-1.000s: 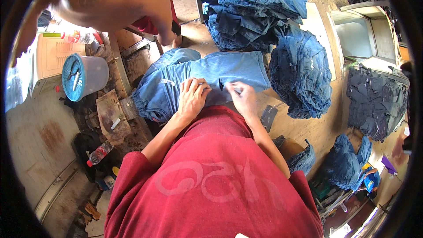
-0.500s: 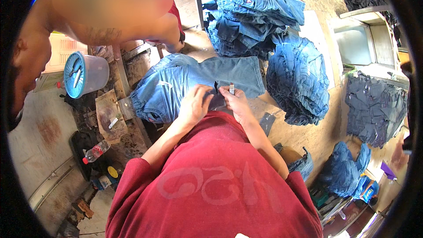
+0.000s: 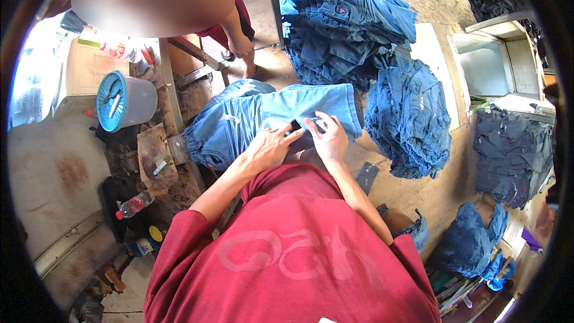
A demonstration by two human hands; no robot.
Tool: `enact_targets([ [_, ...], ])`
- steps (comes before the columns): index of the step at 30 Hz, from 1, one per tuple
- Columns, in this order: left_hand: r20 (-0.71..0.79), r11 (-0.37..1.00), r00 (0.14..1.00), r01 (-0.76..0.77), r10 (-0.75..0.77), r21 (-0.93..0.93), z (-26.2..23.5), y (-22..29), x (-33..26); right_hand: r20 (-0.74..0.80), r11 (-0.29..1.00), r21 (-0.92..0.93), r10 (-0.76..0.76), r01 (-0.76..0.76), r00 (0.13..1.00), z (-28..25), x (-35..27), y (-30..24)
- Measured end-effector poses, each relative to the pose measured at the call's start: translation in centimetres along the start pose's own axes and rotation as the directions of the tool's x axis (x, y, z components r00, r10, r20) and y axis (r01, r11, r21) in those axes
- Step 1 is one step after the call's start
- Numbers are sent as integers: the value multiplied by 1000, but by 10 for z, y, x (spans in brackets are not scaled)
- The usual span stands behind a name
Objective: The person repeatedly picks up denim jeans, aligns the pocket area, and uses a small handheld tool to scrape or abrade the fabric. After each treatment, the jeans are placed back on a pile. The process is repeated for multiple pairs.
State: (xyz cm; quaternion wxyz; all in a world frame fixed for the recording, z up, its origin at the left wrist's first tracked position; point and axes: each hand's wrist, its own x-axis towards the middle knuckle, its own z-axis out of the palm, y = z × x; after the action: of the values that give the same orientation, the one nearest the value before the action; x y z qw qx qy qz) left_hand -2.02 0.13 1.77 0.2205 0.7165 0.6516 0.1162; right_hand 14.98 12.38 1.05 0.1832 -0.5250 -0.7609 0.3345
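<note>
Head view: both hands, left hand and right hand, press half-curled fingers onto the blue jeans, pinching a small dark piece.

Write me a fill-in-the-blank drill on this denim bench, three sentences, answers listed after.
1. Both hands, the left hand and the right hand, rest on a pair of light blue ____ spread on the bench.
2. The round bucket to the person's left has a lid coloured ____.
3. The plastic bottle lying on the floor has a cap coloured ____.

Missing words: jeans; blue; red
</note>
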Motion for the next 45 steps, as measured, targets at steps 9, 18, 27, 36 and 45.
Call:
enact_targets([
  [9,209,993,974,68,-88,102,-15,14,3,611,979,-160,-3,127,792,7,53,8],
  [18,51,974,977,211,-207,-84,-16,19,-4,298,973,-101,-167,205,940,-1,34,13],
  [27,487,-63,733,523,-476,-850,-22,28,3,369,977,-169,184,-129,911,-41,4,-3],
  [36,531,-93,686,566,-498,-819,-12,34,6,382,960,231,57,-156,922,-8,-20,8],
  [45,577,-309,742,491,-342,-814,-8,16,-12,332,945,298,28,-132,943,-12,-22,17],
])
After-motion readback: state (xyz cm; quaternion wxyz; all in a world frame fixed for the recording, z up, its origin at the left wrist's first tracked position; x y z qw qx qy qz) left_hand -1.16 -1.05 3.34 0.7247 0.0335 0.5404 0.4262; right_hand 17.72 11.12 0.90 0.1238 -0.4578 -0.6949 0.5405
